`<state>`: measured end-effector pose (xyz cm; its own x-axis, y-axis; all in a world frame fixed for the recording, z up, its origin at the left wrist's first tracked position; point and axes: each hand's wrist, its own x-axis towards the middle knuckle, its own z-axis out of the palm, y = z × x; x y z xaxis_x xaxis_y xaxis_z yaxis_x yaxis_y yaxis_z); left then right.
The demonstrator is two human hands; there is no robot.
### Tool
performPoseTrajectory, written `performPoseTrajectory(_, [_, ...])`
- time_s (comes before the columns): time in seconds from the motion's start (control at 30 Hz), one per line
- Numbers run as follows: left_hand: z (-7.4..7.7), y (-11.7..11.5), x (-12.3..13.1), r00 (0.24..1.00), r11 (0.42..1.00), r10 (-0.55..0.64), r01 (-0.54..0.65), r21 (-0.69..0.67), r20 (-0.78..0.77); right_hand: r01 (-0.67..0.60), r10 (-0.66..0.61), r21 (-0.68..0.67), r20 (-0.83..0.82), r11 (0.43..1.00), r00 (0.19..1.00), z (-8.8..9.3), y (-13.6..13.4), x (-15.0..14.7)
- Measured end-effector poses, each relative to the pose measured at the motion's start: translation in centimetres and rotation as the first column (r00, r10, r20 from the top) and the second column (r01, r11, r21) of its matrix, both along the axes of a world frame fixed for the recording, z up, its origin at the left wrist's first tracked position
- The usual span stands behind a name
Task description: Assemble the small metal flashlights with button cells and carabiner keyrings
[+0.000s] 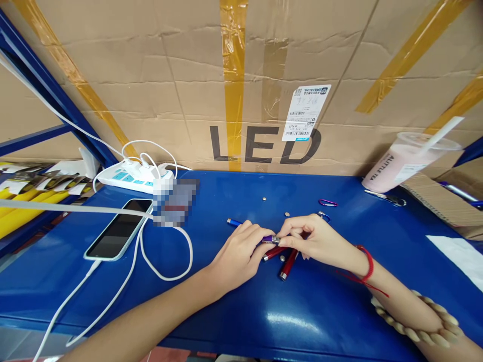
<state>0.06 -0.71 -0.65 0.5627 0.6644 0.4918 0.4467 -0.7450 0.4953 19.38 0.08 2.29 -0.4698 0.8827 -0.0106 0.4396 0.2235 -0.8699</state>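
My left hand [241,251] and my right hand [315,240] meet over the blue table [264,322]. Both pinch a small purple pen-like tube [270,240] with a silver tip between their fingertips. Under the hands lie two dark red tubes [289,264] and a blue tube [234,222] pokes out behind my left hand. A red string bracelet circles my right wrist. Two small button cells [264,199] rest on the table beyond the hands.
A phone [119,229] on a white cable lies at left, near a white power strip [132,178]. A purple carabiner [327,202] and a pink drink cup [403,161] sit at right. A cardboard wall marked LED stands behind. White paper [458,254] lies far right.
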Motion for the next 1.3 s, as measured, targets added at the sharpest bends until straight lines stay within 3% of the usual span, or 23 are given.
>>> performPoseTrajectory(0.17, [0.1, -0.2, 0.2, 0.999, 0.997, -0.020, 0.016, -0.080, -0.041, -0.001, -0.003, 0.103, 0.043, 0.995, 0.999, -0.2, 0.5, 0.4])
performPoseTrajectory(0.37, [0.1, -0.3, 0.2, 0.997, 0.990, -0.016, 0.006, -0.142, -0.074, -0.137, 0.098, 0.240, 0.168, 0.961, 0.981, -0.1, 0.6, 1.0])
performPoseTrajectory(0.5, [0.0, -0.2, 0.2, 0.998, 0.991, -0.001, -0.007, -0.135, -0.057, -0.271, 0.108, 0.468, 0.346, 0.841, 0.932, -0.2, 0.2, 0.9])
performPoseTrajectory(0.6, [-0.3, -0.2, 0.2, 0.999, 0.996, 0.013, -0.017, -0.091, -0.037, -0.343, 0.006, 0.606, 0.487, 0.718, 0.873, -0.4, -0.3, 0.5])
performPoseTrajectory(0.67, [-0.5, -0.3, 0.2, 1.000, 0.999, 0.015, -0.017, -0.051, -0.022, -0.361, -0.035, 0.630, 0.525, 0.688, 0.850, -0.6, -0.6, 0.2])
performPoseTrajectory(0.77, [-0.7, -0.3, 0.2, 1.000, 1.000, 0.012, -0.012, 0.011, -0.008, -0.303, -0.010, 0.554, 0.490, 0.775, 0.871, -0.6, -1.0, -0.4])
performPoseTrajectory(0.87, [-0.8, -0.3, 0.2, 1.000, 0.998, -0.007, 0.008, 0.055, -0.017, -0.200, 0.041, 0.371, 0.395, 0.907, 0.918, -0.2, -1.4, -1.0])
performPoseTrajectory(0.93, [-0.9, -0.3, 0.2, 1.000, 0.997, -0.011, 0.012, 0.070, -0.017, -0.156, 0.059, 0.270, 0.336, 0.950, 0.940, 0.0, -1.4, -1.2])
performPoseTrajectory(1.13, [-1.1, -0.2, 0.1, 1.000, 0.996, 0.003, -0.004, 0.088, 0.015, -0.051, 0.054, -0.025, 0.152, 0.998, 0.987, -0.3, -1.2, -1.5])
performPoseTrajectory(1.3, [-1.1, 0.0, 0.1, 0.999, 0.993, 0.026, -0.031, 0.118, 0.043, -0.006, 0.009, -0.026, 0.114, 1.000, 0.993, -0.8, -1.2, -1.4])
